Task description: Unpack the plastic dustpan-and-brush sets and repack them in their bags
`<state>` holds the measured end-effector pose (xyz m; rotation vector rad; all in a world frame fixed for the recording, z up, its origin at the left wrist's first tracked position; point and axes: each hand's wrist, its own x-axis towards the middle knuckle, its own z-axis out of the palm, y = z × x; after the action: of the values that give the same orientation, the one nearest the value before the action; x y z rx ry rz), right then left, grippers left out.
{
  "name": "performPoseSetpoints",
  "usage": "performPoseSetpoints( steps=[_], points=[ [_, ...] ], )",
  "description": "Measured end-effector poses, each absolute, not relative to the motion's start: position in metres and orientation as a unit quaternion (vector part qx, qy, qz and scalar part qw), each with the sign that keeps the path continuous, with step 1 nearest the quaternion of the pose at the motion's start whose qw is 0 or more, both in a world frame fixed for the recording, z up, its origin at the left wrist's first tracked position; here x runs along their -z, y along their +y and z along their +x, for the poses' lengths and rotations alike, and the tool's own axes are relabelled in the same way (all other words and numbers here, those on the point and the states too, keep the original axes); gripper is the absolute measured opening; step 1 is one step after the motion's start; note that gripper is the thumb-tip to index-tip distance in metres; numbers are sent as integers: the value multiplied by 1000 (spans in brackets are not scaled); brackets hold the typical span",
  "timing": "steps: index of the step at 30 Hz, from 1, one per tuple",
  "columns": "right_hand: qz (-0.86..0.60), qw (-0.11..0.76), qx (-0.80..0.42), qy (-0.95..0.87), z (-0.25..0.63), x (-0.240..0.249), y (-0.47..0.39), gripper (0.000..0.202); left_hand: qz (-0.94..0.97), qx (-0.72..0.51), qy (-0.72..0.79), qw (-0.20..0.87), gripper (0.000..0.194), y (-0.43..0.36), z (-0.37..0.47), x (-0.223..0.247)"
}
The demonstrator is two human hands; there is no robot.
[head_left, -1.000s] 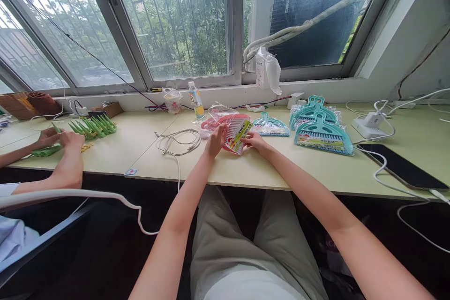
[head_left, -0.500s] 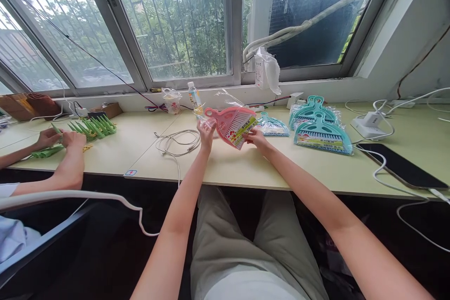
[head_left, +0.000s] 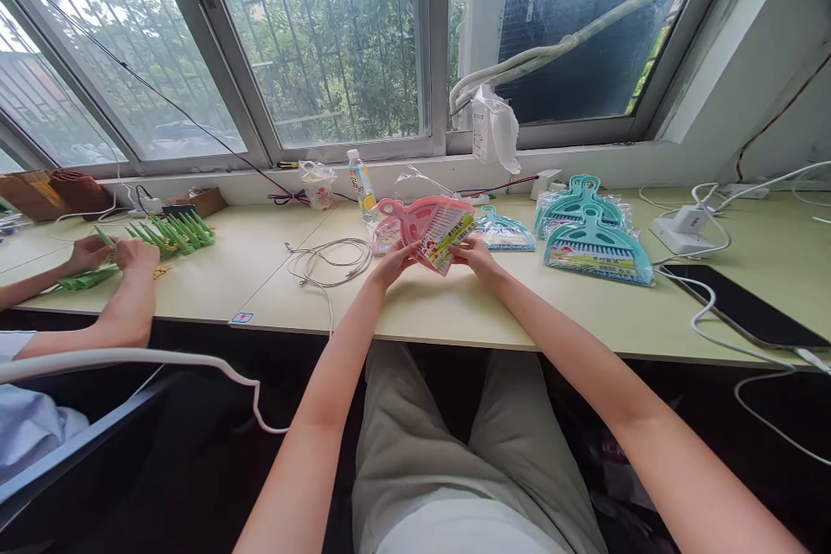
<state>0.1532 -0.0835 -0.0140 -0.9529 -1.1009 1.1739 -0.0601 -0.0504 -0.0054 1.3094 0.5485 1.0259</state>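
Note:
A pink dustpan and brush set (head_left: 436, 218), with white bristles and a yellow-green label, is held up tilted over the table. Clear plastic film shows around its handle end, at the left. My left hand (head_left: 394, 263) grips its lower left edge, fingers closed. On the lower right edge, beside the label, my right hand (head_left: 476, 256) is closed with the thumb in front. Just behind to the right lies a turquoise dustpan set (head_left: 503, 232) in clear wrap. More turquoise dustpan sets (head_left: 598, 249) are stacked farther right.
A coiled cable (head_left: 331, 263) lies left of my hands, a drink bottle (head_left: 361, 182) behind them. At right are a black phone (head_left: 746, 305) and a white power strip (head_left: 685, 229) with cords. A co-worker's hands (head_left: 117, 255) handle green strips at left.
My left hand has moved down from the handle end to the lower left edge of the pink dustpan set. The right hand keeps its hold.

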Motion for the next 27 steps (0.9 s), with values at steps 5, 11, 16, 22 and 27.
performPoseSetpoints(
  steps=[5,11,16,22,27],
  points=[
    [-404,611,-498,-465,155,18,-80,35,592,-380,252,665,43,-55,-63,6],
    [-405,631,-505,-428,154,17,-77,31,603,-355,234,675,45,-62,-61,-2],
    [-407,642,-512,-400,156,14,-77,26,540,-504,208,641,52,-64,-61,-12],
    [-416,594,-542,-426,153,15,-79,27,481,-601,189,610,55,-57,-63,-12],
    [-420,609,-529,-416,153,16,-78,29,476,-573,196,638,55,-51,-61,-1]
  ],
)
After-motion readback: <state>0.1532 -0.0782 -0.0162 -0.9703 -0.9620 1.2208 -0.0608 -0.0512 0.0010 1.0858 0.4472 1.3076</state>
